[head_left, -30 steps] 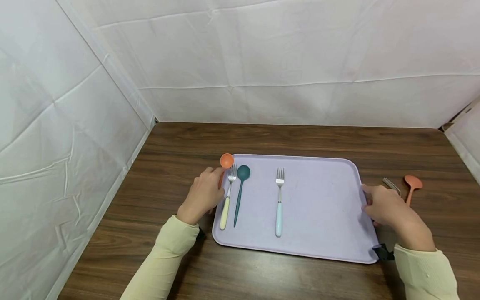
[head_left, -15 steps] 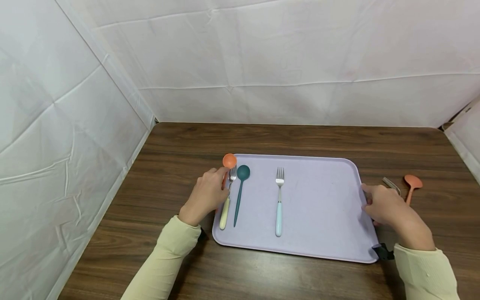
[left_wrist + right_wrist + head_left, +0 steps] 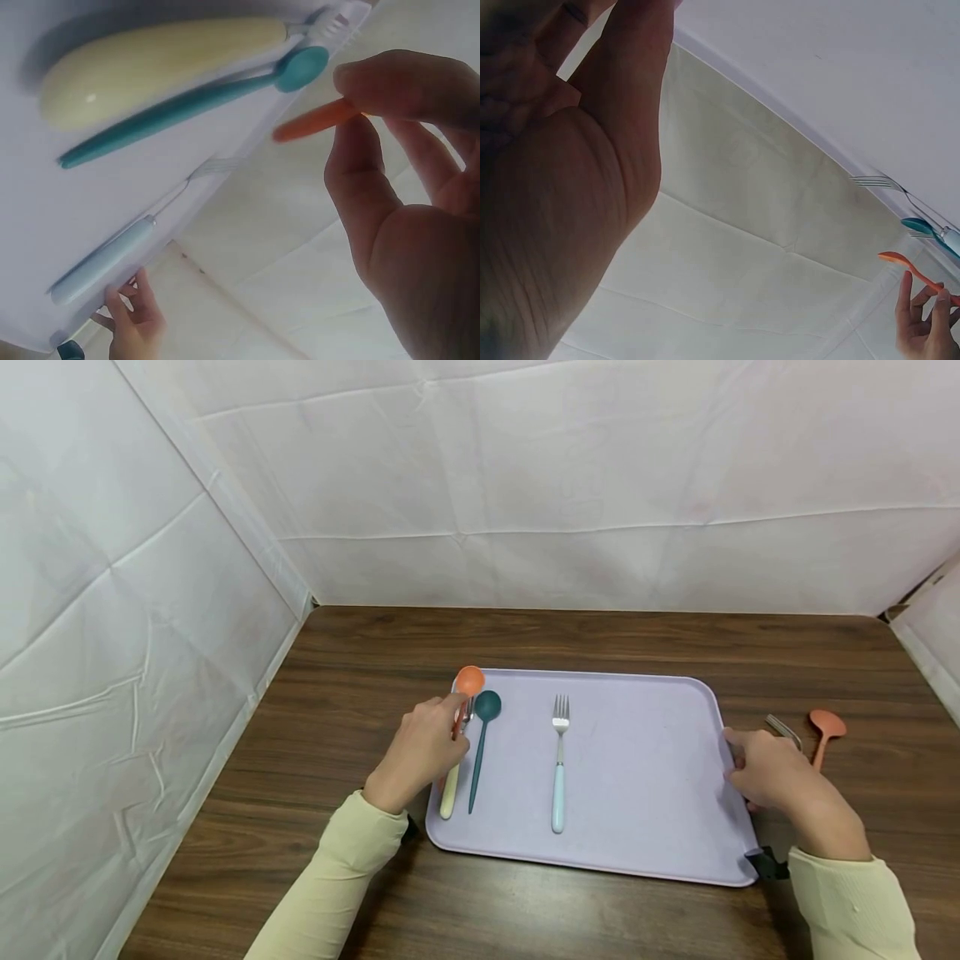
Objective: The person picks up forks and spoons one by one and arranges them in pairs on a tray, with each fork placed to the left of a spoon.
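Observation:
Between thumb and fingers, my left hand [image 3: 423, 742] pinches an orange spoon [image 3: 470, 680], bowl pointing away, above the left edge of a lilac tray [image 3: 637, 777]. In the left wrist view the handle end of the orange spoon [image 3: 315, 122] sticks out from the pinch. Under that hand lies a fork with a cream handle [image 3: 450, 793], partly covered. Beside it is a dark green spoon [image 3: 487, 705], and a fork with a pale blue handle [image 3: 558, 793] rests near the tray's middle. My right hand [image 3: 768, 777] holds the tray's right rim with thumb and fingers.
Right of the tray, on the brown wooden table [image 3: 600, 643], lie another orange spoon [image 3: 827, 723] and a bent metal piece [image 3: 783, 729], both partly behind the right hand. White sheeting [image 3: 525, 485] rises behind the table and at its sides.
My left hand has moved slightly right with the orange spoon, from beside the tray's left edge to over the cream-handled fork. The right hand and tray have stayed in place.

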A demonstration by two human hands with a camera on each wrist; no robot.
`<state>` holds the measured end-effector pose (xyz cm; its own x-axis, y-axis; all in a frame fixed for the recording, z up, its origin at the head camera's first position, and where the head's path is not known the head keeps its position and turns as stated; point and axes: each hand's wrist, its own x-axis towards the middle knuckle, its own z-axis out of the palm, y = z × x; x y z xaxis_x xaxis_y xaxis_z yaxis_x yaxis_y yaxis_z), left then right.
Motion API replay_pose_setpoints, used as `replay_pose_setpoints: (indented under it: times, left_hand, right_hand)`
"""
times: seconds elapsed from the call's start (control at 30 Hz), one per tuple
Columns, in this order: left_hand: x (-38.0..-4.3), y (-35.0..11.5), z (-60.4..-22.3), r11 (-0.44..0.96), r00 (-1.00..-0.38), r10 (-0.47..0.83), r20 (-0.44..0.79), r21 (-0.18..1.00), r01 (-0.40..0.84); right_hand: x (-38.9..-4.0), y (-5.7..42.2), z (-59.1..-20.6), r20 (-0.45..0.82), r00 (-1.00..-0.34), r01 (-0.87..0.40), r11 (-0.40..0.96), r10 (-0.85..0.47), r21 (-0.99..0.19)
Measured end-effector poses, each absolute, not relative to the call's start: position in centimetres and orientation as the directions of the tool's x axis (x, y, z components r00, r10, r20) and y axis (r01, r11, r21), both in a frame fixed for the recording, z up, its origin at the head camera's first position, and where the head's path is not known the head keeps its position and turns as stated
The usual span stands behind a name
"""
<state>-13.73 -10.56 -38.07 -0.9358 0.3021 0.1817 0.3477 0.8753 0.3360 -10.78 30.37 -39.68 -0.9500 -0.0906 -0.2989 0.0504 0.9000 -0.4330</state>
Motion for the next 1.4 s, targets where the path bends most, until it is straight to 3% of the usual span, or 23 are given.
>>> replay_pose_setpoints:
  times: [0.4,0.67,1.4]
  left_hand:
    - [-13.4,-9.8,-37.8,0.856,-0.919,0.328,0.219,0.343,0.387]
    - [-13.0,-9.1,-37.5,0.860,-0.925,0.344,0.162,0.340,0.380]
    - [-12.5,-8.1,-37.2,0.829,-0.891,0.393,0.227,0.332,0.450]
  right_hand:
    - [-10.8,30.4,-39.7,-0.310,-0.947,0.062,0.898,-0.085,-0.436]
    - [-10.8,30.4,-39.7,-0.315,-0.945,0.064,0.896,-0.087,-0.438]
    - [-10.8,30.5,-39.7,-0.319,-0.944,0.061,0.901,-0.089,-0.431]
